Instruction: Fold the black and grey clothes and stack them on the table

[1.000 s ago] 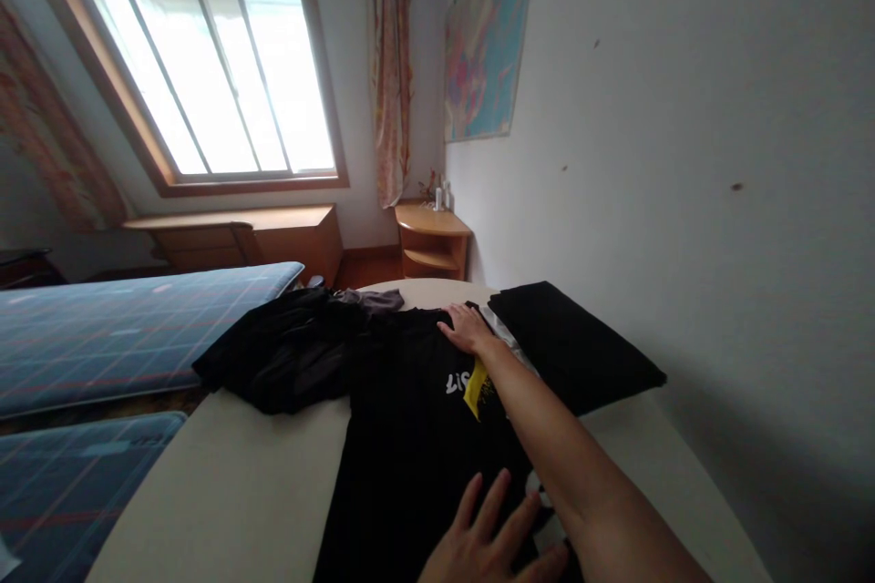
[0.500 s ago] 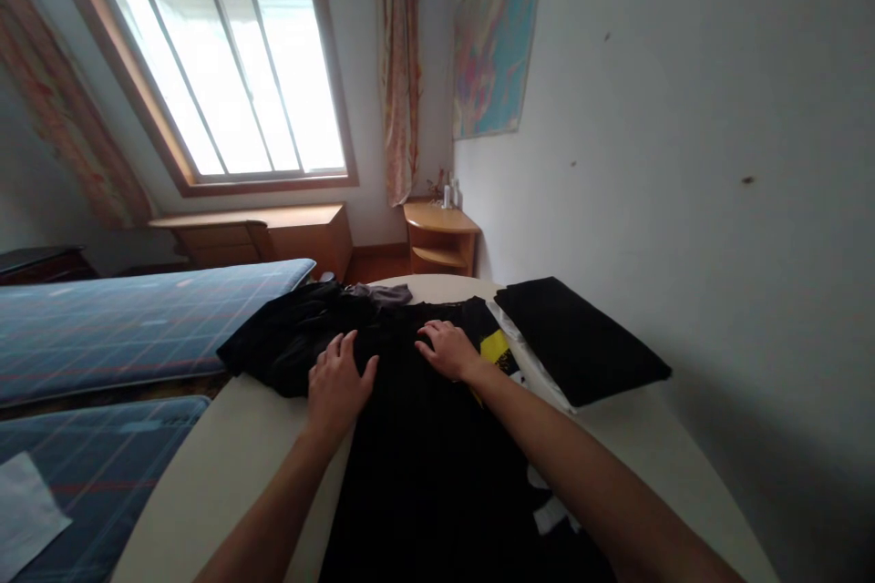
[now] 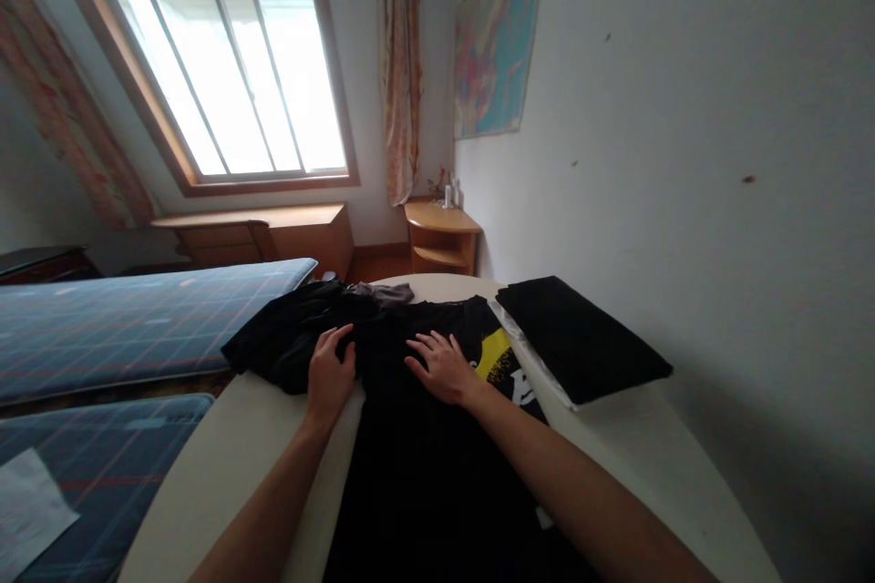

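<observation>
A black T-shirt [image 3: 416, 474] with a yellow and white print lies spread out on the pale round table [image 3: 225, 465]. My right hand [image 3: 444, 369] rests palm down on the shirt's upper part, its fingers spread, beside the print. Close to the shirt's left edge is my left hand [image 3: 330, 375], fingers forward and slightly bent, with a gap between thumb and forefinger. Nothing shows in its grip. Just beyond it sits a crumpled heap of black clothing [image 3: 273, 342].
To the right lies a folded black garment [image 3: 581, 337] near the wall. A grey cloth [image 3: 389, 294] is at the table's far edge. Blue plaid mattresses [image 3: 157, 319] stand left of the table, a white paper [image 3: 31, 515] on the lower one. A corner shelf [image 3: 443, 219] stands behind.
My right hand has slid nearer across the shirt, uncovering more of the yellow and white print. My left hand has moved slightly left, its thumb closer to the fingers.
</observation>
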A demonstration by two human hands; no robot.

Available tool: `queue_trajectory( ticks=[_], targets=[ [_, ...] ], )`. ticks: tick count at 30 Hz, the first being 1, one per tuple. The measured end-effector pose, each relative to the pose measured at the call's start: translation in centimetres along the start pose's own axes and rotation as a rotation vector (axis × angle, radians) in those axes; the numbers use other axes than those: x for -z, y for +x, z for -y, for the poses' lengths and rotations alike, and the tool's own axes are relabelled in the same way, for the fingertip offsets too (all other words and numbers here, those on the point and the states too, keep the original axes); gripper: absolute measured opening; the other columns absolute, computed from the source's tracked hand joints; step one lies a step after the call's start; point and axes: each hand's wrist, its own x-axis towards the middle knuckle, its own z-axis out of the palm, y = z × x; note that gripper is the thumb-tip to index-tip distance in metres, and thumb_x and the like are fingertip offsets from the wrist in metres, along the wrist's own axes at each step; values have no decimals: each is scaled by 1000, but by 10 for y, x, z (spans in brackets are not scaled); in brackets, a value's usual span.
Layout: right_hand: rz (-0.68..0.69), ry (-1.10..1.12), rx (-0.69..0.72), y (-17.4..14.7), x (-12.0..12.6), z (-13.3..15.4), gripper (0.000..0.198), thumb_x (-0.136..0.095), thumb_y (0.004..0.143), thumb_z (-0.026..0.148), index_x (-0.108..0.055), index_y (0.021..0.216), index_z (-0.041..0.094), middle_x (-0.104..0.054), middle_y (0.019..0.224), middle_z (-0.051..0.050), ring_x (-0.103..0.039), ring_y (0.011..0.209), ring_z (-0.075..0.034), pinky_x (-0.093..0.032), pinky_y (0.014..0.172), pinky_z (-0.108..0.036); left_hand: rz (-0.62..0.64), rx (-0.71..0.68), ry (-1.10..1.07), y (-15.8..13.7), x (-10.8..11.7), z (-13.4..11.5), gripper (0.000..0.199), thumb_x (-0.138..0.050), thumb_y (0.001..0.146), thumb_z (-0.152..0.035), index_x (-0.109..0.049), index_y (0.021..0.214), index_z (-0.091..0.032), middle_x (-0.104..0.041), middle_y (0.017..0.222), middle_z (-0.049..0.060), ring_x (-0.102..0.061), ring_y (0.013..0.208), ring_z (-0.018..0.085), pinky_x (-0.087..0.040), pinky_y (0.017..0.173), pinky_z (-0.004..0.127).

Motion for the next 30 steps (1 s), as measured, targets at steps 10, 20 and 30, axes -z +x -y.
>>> queue_trajectory(
  ticks=[10, 20, 30],
  targets=[
    [117, -69, 18, 0, 2, 2, 77, -40, 91, 73, -38, 154, 29, -28, 164, -7, -14, 151, -40, -4, 118, -66, -16, -28, 32, 0, 3, -6, 41, -49, 87, -17, -60, 127, -13, -59, 134, 14, -58, 124, 27, -44, 111, 42],
    [72, 146, -227, 36, 20, 7, 67, -14, 104, 54, -70, 118, 20, -67, 129, -12, -54, 128, -29, -33, 110, -48, 400, -630, 170, -33, -10, -25, 44, -46, 90, -4, -62, 125, -26, -64, 131, 2, -62, 114, 21, -53, 100, 37],
    [-81, 166, -369, 49, 16, 15, 36, -66, 85, 49, -74, 103, 19, -75, 108, -12, -66, 107, -30, -47, 88, -36, 443, -477, 61, -41, 3, -27, 33, -60, 86, -21, -57, 118, -24, -62, 129, 7, -60, 117, 23, -48, 102, 37]
  ],
)
